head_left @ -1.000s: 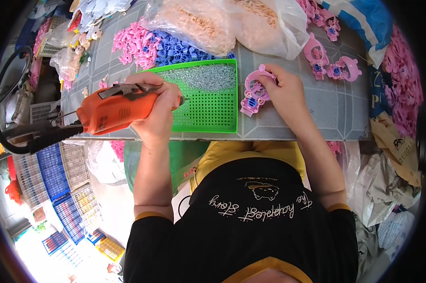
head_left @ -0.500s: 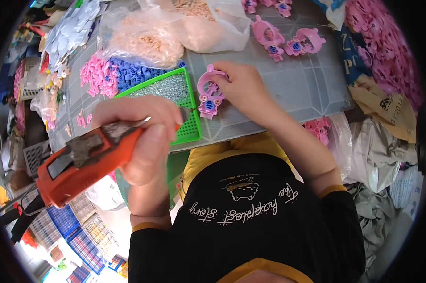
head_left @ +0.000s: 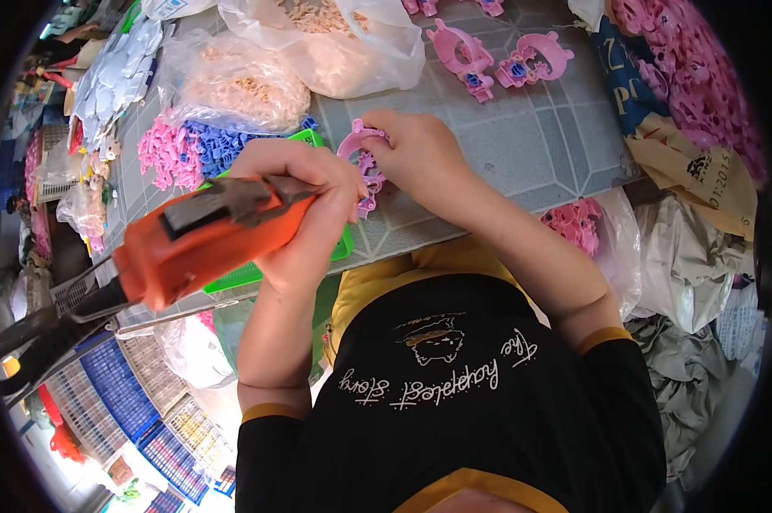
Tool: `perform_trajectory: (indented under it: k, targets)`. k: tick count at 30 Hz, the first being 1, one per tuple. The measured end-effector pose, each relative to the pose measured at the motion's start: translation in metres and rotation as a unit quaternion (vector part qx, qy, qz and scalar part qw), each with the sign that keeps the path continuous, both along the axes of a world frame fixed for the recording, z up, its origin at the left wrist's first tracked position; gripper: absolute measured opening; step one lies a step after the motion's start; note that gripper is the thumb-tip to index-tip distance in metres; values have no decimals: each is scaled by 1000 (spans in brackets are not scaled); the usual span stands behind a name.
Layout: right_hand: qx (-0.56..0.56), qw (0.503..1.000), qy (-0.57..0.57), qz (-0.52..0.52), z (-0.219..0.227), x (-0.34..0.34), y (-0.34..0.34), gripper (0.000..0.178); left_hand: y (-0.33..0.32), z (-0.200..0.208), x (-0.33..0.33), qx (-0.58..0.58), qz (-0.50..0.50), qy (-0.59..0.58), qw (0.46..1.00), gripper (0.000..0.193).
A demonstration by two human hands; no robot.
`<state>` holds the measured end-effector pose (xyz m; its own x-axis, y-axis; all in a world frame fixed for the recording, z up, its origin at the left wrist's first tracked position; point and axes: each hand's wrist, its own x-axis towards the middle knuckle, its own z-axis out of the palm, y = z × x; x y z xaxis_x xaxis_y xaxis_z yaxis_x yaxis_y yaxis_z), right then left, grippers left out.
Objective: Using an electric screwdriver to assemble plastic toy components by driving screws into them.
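Note:
My left hand (head_left: 305, 201) is wrapped round an orange electric screwdriver (head_left: 202, 248) with a black cord at its rear end. The screwdriver's tip is hidden behind my fingers, close to a pink plastic frame (head_left: 352, 144) with a round opening and small ears. My right hand (head_left: 428, 154) pinches the upper right side of that frame against the grey tabletop. The lower part of the frame is partly covered by my left hand. Under my left hand and the tool lies a green tray (head_left: 343, 248), mostly hidden now; the earlier frame shows small silvery screws in it.
Pink parts (head_left: 168, 154) and blue parts (head_left: 223, 145) lie piled beyond the tray. Behind them stand clear bags (head_left: 249, 85) of peach-coloured pieces. Similar pink frames (head_left: 535, 61) rest at the far right. A sack (head_left: 634, 85) heaped with pink parts stands at the right edge.
My left hand has carried the screwdriver rightward from over the tray to the pink frame. My right hand still holds the frame; the whole view has shifted slightly.

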<state>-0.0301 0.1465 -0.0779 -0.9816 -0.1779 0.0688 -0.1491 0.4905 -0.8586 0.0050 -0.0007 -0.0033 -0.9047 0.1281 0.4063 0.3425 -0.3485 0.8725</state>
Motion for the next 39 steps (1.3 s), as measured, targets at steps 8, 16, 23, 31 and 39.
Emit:
perform_trajectory:
  k: [8,16,23,31,39]
  targets:
    - [-8,1000,18,8,-2,0,0,22,-6,0,-11,-200,-82,70,974,21]
    - [15,1000,21,-5,2,7,9,23,9,30,10,23,120,39,992,34]
    - [-64,899,-253,351,23,49,157,29,-36,31,19,13,175,49,983,29]
    - [211,874,-430,-88,-109,142,318,42,-40,22,12,24,165,49,985,25]
    - [392,870,-293,-63,-132,149,278,44,-37,21,10,-4,149,57,987,25]
